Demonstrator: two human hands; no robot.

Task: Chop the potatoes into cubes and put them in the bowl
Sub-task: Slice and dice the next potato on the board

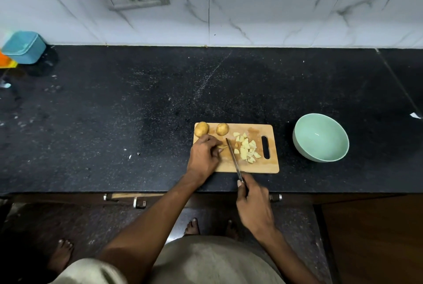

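Here, from the hands outward:
Left hand: the left hand (204,155) lies on the left part of the cutting board (251,168), fingers curled down on a small potato piece (222,146); most of that piece is hidden under the fingers, so its shape I cannot tell.
Right hand: the right hand (254,204) is off the board, over the near edge of the surface, fingers wrapped round the handle of the knife (234,157), the thumb laid along the handle.
Knife: the blade reaches from the near edge of the board up to the middle, the tip just beside the fingers of the left hand, between them and the cut pieces.
Cut pieces: a heap of pale potato cubes (246,148) lies on the right half of the board, next to the slot handle.
Whole potatoes: two unpeeled potatoes sit at the far left of the board, the left potato (201,129) on the corner and the second potato (222,129) just beside it.
Bowl: the pale green bowl (320,138) stands on the surface to the right of the board, apart from it; no potato is seen in it.
Surface: a black speckled surface (137,112) with white marble tiles behind it.
Far left: a blue box (25,46) stands at the wall.
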